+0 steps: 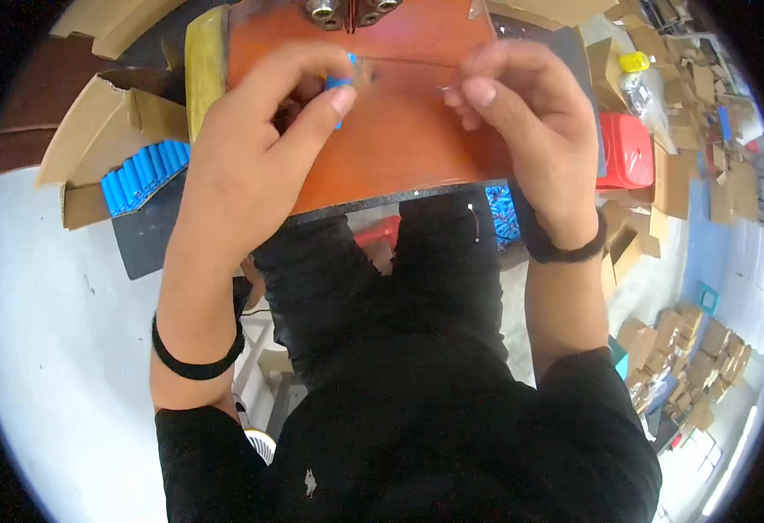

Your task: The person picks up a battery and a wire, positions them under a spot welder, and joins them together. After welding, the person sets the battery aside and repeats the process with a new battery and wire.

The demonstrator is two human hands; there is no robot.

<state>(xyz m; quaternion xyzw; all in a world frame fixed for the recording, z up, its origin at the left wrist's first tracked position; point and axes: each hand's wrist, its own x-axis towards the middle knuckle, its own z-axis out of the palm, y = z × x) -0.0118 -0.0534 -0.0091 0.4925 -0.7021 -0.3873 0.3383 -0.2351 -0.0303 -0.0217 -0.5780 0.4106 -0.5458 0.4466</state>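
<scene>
the left hand is clamping a small blue piece between thumb and curled fingers, keeping it just above the orange worktop, left of the middle; much of the piece is hiding behind the fingers. the right hand is pinching with thumb and forefinger closed together, and a thin dark wire is stretching across from near the blue piece to those fingertips, its exact end being hidden there. both hands are hovering well apart over the board, a metal fixture sitting between and beyond them. to the left, a cardboard box is holding a row of blue cylinders, and a yellow strip is lining the worktop's left side. to the right, a red stool is standing beside the worktop, while blue items are showing below its front edge. a short lead is lying on the dark trousers.
</scene>
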